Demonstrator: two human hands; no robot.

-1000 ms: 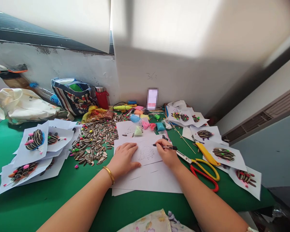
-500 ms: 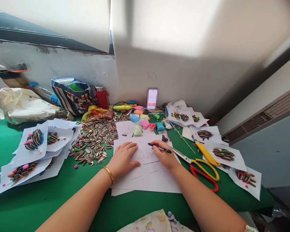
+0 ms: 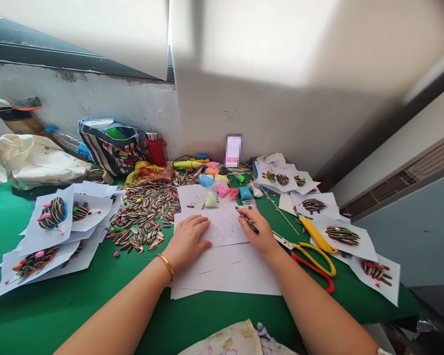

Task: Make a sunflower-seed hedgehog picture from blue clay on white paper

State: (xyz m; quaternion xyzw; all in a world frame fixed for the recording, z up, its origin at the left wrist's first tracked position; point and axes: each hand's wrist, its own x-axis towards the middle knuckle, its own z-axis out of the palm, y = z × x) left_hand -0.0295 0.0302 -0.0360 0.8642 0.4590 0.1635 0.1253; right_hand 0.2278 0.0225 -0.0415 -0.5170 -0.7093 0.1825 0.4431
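My left hand (image 3: 188, 242) lies flat with its fingers spread on the left part of a small white paper (image 3: 202, 241). An ink drawing of a spiny animal (image 3: 222, 229) shows between my hands. In my right hand (image 3: 259, 234) is a black pen (image 3: 250, 224), its tip toward the upper left, near the paper's right side. Under the small paper lies a larger white sheet (image 3: 225, 276) with two short lines on it. Another sheet with a partial drawing (image 3: 197, 199) lies just behind.
Scissors with red and yellow handles (image 3: 314, 264) and a yellow cutter (image 3: 316, 235) lie right of my right hand. Sunflower seeds (image 3: 144, 212) are heaped at left. Seed-animal papers (image 3: 54, 231) flank both sides. Coloured clay packets (image 3: 222, 189) and a phone (image 3: 233, 151) are behind.
My right hand has moved right with the pen, away from the drawing, and the pen now points more steeply. The small paper has turned slightly. My left hand is almost unmoved.
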